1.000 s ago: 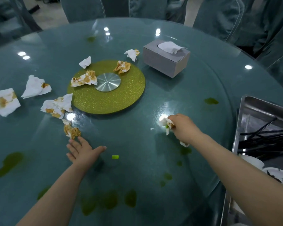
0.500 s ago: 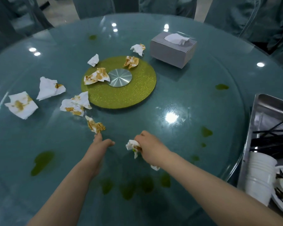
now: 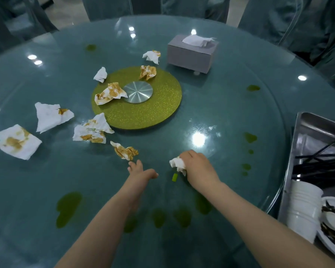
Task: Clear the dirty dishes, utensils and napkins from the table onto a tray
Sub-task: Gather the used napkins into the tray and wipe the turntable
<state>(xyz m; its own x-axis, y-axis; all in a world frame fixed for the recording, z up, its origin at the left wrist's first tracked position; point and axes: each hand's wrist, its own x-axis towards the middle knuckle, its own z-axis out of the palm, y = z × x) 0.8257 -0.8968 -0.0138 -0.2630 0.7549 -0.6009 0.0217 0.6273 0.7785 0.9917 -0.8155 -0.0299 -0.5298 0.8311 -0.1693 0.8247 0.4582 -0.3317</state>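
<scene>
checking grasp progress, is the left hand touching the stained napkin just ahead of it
Apart. The head view shows a strip of table between the left hand and the stained napkin.

open glass (image 3: 211,117) right of turntable (image 3: 143,115), crumpled napkins (image 3: 91,131) crowding left, tissue box (image 3: 190,53) behind

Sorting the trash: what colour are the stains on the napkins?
Orange-brown stains on white napkins, clearest in the head view.

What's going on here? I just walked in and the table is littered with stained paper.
A person is clearing a round teal glass table. The right hand grips a crumpled white napkin just above a small green food scrap. The left hand, fingers straight, reaches toward a crumpled brown-stained napkin. More soiled napkins lie around the gold glitter turntable disc. The steel tray at right holds black chopsticks and white dishes.
</scene>
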